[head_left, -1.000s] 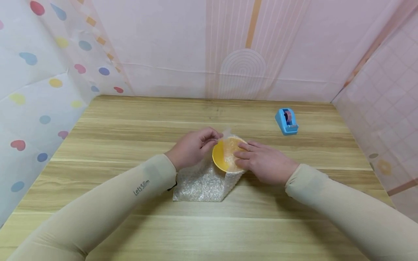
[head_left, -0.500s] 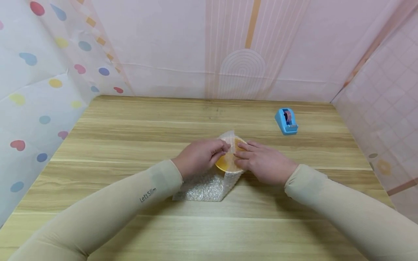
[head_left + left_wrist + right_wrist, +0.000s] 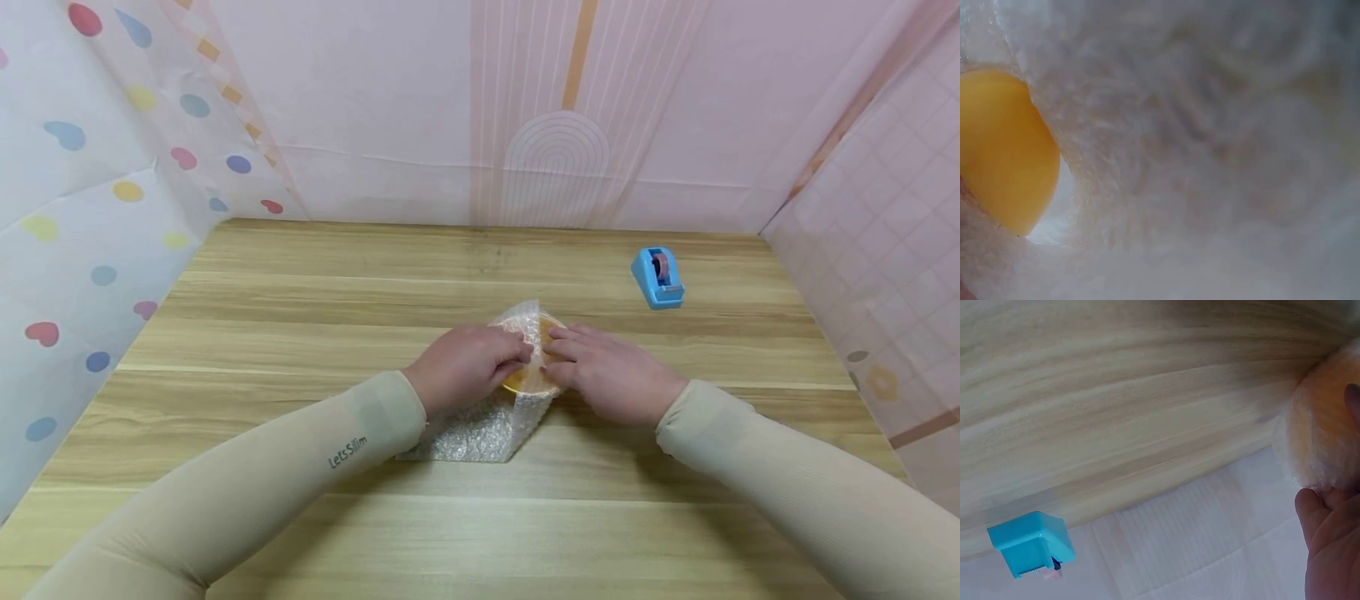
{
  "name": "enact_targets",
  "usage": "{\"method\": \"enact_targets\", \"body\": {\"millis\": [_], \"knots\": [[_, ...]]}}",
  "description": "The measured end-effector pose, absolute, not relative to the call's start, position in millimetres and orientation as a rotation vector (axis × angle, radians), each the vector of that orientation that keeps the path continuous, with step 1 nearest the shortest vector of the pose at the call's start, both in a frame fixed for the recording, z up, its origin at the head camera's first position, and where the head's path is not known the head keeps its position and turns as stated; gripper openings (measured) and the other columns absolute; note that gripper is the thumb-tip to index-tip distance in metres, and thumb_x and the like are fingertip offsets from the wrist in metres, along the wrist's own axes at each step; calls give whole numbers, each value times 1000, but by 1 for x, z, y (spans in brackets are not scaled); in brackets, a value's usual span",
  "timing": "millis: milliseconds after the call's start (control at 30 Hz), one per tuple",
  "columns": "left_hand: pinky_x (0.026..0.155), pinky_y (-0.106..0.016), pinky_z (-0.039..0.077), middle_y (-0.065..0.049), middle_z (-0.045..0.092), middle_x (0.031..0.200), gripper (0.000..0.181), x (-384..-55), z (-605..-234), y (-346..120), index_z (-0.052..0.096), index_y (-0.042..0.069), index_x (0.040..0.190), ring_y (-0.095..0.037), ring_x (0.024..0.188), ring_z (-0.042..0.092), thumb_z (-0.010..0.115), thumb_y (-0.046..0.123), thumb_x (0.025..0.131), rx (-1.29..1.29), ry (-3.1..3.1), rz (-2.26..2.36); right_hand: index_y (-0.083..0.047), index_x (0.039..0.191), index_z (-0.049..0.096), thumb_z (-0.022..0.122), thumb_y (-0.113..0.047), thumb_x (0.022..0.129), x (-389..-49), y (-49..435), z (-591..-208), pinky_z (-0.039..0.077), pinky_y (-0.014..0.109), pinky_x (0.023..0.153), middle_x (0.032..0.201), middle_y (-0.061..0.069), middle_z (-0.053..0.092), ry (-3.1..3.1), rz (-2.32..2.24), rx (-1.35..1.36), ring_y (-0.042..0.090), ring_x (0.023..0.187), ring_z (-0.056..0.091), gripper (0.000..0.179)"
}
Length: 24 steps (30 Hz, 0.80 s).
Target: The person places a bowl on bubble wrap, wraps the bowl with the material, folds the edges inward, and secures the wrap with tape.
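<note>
A yellow bowl (image 3: 514, 382) sits partly wrapped in bubble wrap (image 3: 468, 435) at the middle of the table. My left hand (image 3: 472, 360) pinches a flap of the wrap and holds it across the bowl's mouth from the left. In the left wrist view the wrap (image 3: 1166, 156) fills most of the picture, beside a patch of the bowl (image 3: 1007, 150). My right hand (image 3: 615, 371) holds the bowl's right side, its fingers over the rim on the wrap. The right wrist view has that hand (image 3: 1338, 547) against the wrapped bowl (image 3: 1322, 428).
Toward the back right stands a blue tape dispenser (image 3: 660, 279) with a small pink roll. Wood-grain table (image 3: 337, 267) runs back to a patterned wall covering (image 3: 375, 108). More patterned covering lines the left and right sides.
My left hand has moved right and slightly toward me, drawing the bubble wrap flap over the bowl, so less yellow shows. The right hand stays almost in place.
</note>
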<state>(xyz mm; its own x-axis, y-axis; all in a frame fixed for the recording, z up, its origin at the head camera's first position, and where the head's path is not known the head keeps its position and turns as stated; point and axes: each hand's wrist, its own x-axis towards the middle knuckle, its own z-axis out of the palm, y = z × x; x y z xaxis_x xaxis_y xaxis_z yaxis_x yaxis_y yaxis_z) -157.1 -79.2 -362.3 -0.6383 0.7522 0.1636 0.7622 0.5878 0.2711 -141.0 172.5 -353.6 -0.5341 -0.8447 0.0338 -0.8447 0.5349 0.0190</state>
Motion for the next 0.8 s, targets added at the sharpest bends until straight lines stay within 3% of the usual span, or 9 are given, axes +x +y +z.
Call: {"method": "enact_targets", "body": {"millis": [200, 333, 433, 633, 800], "knots": [[91, -36, 61, 4, 77, 109, 14, -158, -365, -78, 75, 18, 108, -15, 103, 74, 63, 15, 105, -1357, -2731, -469, -3, 134, 64, 62, 4, 99, -143, 173, -358, 47, 46, 120, 140, 12, 65, -2728, 170, 1423, 29, 136, 60, 35], [117, -50, 49, 5, 78, 111, 14, -159, -366, -79, 77, 18, 108, -14, 112, 73, 65, 15, 104, -1379, -2748, -466, -4, 146, 58, 59, 2, 102, -142, 173, -357, 45, 48, 122, 150, 12, 60, -2720, 125, 1461, 32, 143, 56, 44], [125, -61, 36, 5, 79, 116, 15, -161, -366, -80, 80, 18, 110, -14, 122, 71, 67, 15, 103, -1395, -2779, -507, -7, 152, 56, 58, 3, 102, -141, 173, -356, 41, 50, 124, 157, 12, 56, -2708, 27, 1498, 33, 148, 51, 51], [119, -39, 48, -2, 76, 129, 23, -166, -364, -84, 79, 13, 119, -21, 134, 65, 68, 27, 104, -1453, -2815, -583, -7, 151, 57, 58, 4, 101, -140, 172, -358, 38, 49, 126, 158, 11, 55, -2690, -50, 1517, 33, 149, 50, 51], [126, -43, 40, -4, 68, 144, 36, -165, -361, -93, 76, 11, 126, -24, 145, 55, 67, 38, 103, -1505, -2885, -574, -10, 151, 58, 59, 4, 101, -139, 171, -359, 37, 51, 127, 158, 7, 56, -2690, -87, 1530, 35, 150, 49, 53]]}}
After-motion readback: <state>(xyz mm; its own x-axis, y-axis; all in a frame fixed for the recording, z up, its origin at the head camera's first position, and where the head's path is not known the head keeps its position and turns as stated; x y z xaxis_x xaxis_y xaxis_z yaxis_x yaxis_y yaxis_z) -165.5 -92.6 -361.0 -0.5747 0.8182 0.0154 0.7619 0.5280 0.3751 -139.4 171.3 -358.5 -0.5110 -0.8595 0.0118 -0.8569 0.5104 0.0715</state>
